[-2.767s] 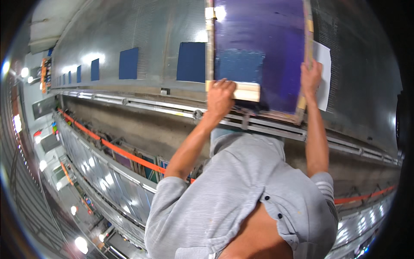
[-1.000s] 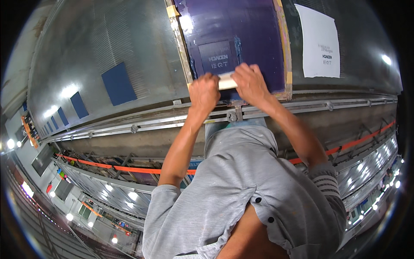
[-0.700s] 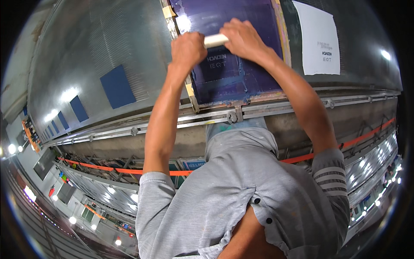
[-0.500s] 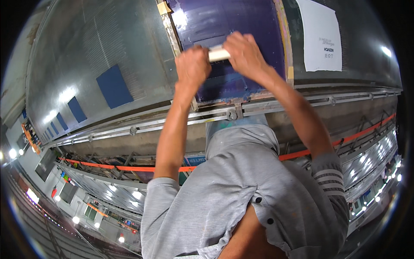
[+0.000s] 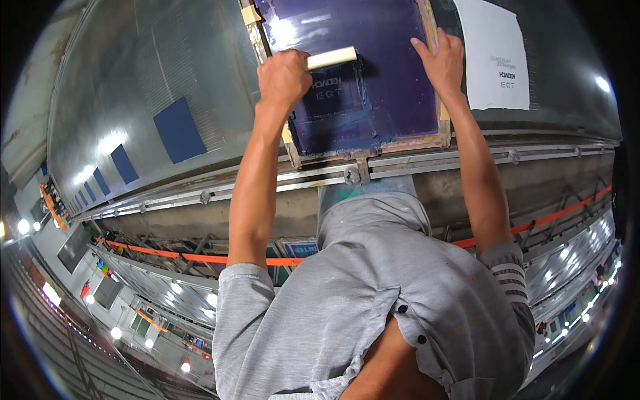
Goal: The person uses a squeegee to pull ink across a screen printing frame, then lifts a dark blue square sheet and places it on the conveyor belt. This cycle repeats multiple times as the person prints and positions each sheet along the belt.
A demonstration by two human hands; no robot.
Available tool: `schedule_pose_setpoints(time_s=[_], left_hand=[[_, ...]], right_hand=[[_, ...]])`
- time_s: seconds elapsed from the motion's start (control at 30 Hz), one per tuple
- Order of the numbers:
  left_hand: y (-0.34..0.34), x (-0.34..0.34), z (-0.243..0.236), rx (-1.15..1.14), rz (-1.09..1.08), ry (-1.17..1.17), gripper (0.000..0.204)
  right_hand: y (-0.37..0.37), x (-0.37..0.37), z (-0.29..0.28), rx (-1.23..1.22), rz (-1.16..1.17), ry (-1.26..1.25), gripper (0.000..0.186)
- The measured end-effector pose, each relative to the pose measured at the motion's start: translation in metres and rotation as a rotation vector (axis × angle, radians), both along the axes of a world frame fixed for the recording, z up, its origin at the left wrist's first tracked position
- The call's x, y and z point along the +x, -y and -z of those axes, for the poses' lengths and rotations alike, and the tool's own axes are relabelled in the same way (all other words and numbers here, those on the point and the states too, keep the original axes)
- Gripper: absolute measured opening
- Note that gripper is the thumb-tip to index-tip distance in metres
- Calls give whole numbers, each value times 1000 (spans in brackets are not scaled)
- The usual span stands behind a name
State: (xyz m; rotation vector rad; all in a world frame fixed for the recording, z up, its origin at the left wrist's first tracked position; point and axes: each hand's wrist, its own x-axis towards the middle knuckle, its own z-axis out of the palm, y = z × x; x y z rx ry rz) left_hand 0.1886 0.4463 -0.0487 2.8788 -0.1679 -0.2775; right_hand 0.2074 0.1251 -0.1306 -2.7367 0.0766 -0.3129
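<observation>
Left hand (image 5: 285, 77) gripping pale bar (image 5: 335, 58), right hand (image 5: 448, 65) spread, perhaps touching frame (image 5: 408, 144), lettered white sheet (image 5: 495, 47)

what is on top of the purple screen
Bluish smears and faint lettering show on the purple screen; a pale bar in the left hand is on or just above it. What the bar and hand cover is hidden.

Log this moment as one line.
left hand: gripping squeegee over purple screen | right hand: at frame, right rail, grip unclear | white printed sheet: right of frame | blue panels: left of frame
</observation>
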Motion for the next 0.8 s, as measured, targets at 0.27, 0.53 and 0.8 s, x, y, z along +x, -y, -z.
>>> schedule_pose_setpoints(time_s=[0.27,0.53,0.8], left_hand=[[22,-154,22,-156,9,390,31],[-58,-163,-9,-300,-33,121,47],[-292,-198,-4,-96,-18,146,48]], right_hand=[[23,3,33,62,-26,-57,51],[-53,7,-48,26,-63,116,36],[-304,-50,-9,233,-20,47,34]])
